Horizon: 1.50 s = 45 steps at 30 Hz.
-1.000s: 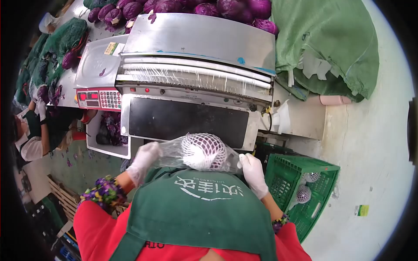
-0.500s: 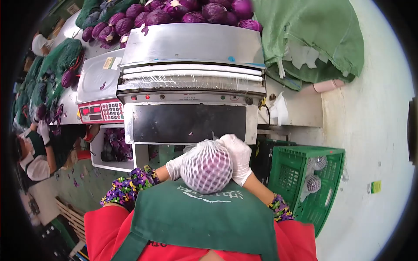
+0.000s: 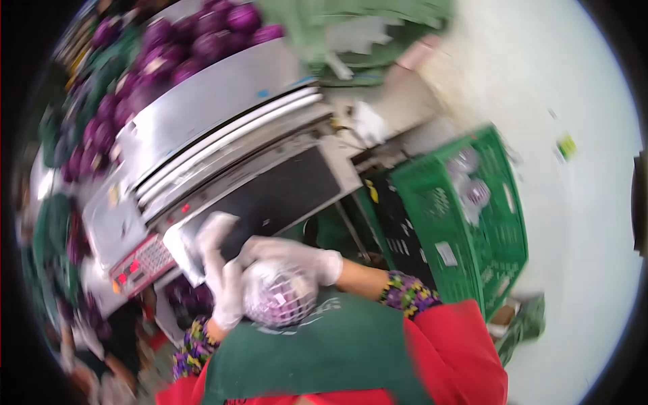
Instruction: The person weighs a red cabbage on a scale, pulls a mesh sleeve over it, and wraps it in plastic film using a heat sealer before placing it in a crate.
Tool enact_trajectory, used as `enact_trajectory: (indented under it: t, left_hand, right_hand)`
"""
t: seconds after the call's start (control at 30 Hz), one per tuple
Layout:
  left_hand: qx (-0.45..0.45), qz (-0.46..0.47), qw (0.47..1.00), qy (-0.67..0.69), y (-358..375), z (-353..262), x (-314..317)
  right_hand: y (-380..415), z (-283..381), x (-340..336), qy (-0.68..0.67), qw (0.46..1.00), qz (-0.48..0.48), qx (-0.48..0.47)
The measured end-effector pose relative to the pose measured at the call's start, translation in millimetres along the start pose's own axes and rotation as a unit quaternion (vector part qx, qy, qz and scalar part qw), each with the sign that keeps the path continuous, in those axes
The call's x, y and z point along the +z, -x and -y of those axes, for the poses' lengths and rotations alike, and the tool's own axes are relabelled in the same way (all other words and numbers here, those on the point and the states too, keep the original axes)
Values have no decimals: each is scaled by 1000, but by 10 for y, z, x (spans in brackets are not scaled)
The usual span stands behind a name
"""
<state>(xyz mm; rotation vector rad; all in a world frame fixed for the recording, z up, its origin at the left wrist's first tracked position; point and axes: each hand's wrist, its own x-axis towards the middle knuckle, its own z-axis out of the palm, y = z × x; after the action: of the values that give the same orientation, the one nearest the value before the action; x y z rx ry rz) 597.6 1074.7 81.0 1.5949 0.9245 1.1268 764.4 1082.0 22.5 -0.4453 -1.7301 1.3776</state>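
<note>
We see both gloved hands closed around a purple cabbage (image 3: 278,297) in white foam netting and clear film, held close against the green apron (image 3: 317,358) just in front of the wrapping machine (image 3: 229,148). Our right hand (image 3: 297,258) lies curled over the top and far side of the ball, fingers bent down onto the netting; our left hand (image 3: 226,290) clasps its left side, fingers upright along it, with a loose flap of film (image 3: 202,236) rising above them. The apron carries white printed characters below the cabbage, but the picture is motion-blurred and we cannot read them. The machine's black plate (image 3: 290,192) sits right behind the hands, its film roll (image 3: 229,145) above that, and a weighing scale (image 3: 145,260) with a red keypad and display stands to the left; its digits are too smeared to read. A heap of loose purple cabbages (image 3: 169,47) lies beyond the machine. To the right, well apart from the hands, a green plastic crate (image 3: 486,229) holds a few netted cabbages (image 3: 472,189) and bears a small white label (image 3: 443,254), illegible. A yellow-green tag (image 3: 565,145) lies on the pale floor (image 3: 580,270).
</note>
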Motion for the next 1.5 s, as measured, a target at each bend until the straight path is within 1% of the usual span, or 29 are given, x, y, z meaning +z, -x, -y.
enact_trajectory:
  t: [0.03, 0.07, 0.1, 0.13, 0.17, 0.2, 0.23, 0.3, 0.33, 0.37, 0.43, 0.47, 0.5, 0.57, 0.63, 0.77, 0.83, 0.87, 0.9, 0.97, 1.0, 1.03, 1.1, 1.2, 1.23, 1.3, 1.37, 1.43, 1.5]
  left_hand:
    - [-31, 54, 998, -13, -157, -236, 10]
    - [-59, 109, 992, -29, -234, -348, 65]
    - [-255, 270, 902, 219, 16, 123, -110]
    - [-308, 119, 902, 278, 77, -46, 151]
    - [-298, 170, 905, 252, 46, 25, 118]
    - [-380, 112, 866, 305, 83, 99, 130]
    - [-382, 120, 853, 335, 5, 74, 227]
    - [-501, 55, 779, 373, -224, -139, 608]
    - [-417, 122, 841, 323, -227, 174, 735]
    - [-385, 173, 848, 319, -324, 109, 959]
    - [-316, 237, 869, 298, -480, -147, 1439]
    - [-283, 280, 873, 281, -535, -502, 1730]
    - [-235, 335, 867, 284, -627, -370, 1738]
    - [-235, 370, 879, 189, -812, -321, 1862]
    - [-318, 262, 874, 259, -843, -239, 2015]
    - [-349, 212, 885, 225, -813, 45, 2010]
    - [-356, 177, 896, 198, -748, 77, 1915]
    - [-359, 162, 899, 193, -709, 78, 1855]
    - [-364, 144, 901, 186, -655, 83, 1783]
    - [-377, 108, 894, 217, -562, 145, 1690]
    - [-389, 114, 889, 213, -545, 129, 1635]
    - [-387, 116, 890, 211, -512, 170, 1576]
    - [-348, 121, 905, 211, -469, 266, 1419]
    - [-313, 95, 926, 190, -527, 322, 990]
    - [-290, 94, 938, 164, -566, 333, 790]
    - [-260, 56, 956, 127, -719, 355, 329]
    - [-207, 2, 977, 52, -974, 366, -173]
    - [-119, -9, 985, -129, -1395, 387, -689]
    - [-10, -42, 969, -243, -1928, 414, -1017]
  right_hand:
    - [17, 166, 5, -116, 986, -1, 117]
    - [105, -121, 92, -10, 1000, 6, 22]
    - [134, -69, 154, -334, 922, -88, 177]
    - [244, -119, 134, -197, 923, -163, 288]
    - [363, -144, 41, -64, 887, -232, 393]
    - [420, 170, -63, -153, 873, -324, 332]
    - [526, 291, -189, -165, 889, -287, 316]
    - [756, 565, -191, -39, 944, -255, 205]
    - [851, 817, -238, 94, 934, -240, 247]
    - [1004, 912, -394, 160, 922, -265, 233]
    - [1373, 1346, -914, -2, 916, -311, 252]
    - [1631, 1484, -1097, -2, 896, -387, 219]
    - [1905, 1627, -1279, -2, 869, -459, 184]
    - [2372, 2139, -1745, -23, 842, -516, 155]
    - [2950, 2281, -2090, -48, 780, -603, 161]
    - [4054, 1607, -2652, -112, 589, -748, 285]
    - [4391, 943, -2815, -48, 634, -731, 249]
    - [4411, 543, -2858, 117, 560, -766, 293]
    - [4037, 660, -2820, 180, 590, -731, 292]
    - [3817, 576, -2906, 376, 602, -635, 305]
    - [3870, 468, -2953, 409, 552, -649, 327]
    - [4015, 472, -3003, 452, 556, -608, 342]
    - [4176, 565, -3055, 427, 599, -574, 360]
    - [4130, 734, -3112, 393, 618, -537, 419]
    - [4198, 755, -3225, 495, 598, -467, 423]
    - [4137, 784, -3431, 444, 630, -536, 345]
    - [3906, 1014, -3574, 404, 595, -592, 363]
    - [3285, 1262, -3534, 509, 573, -555, 325]
    - [2499, 1448, -3386, 481, 601, -558, 310]
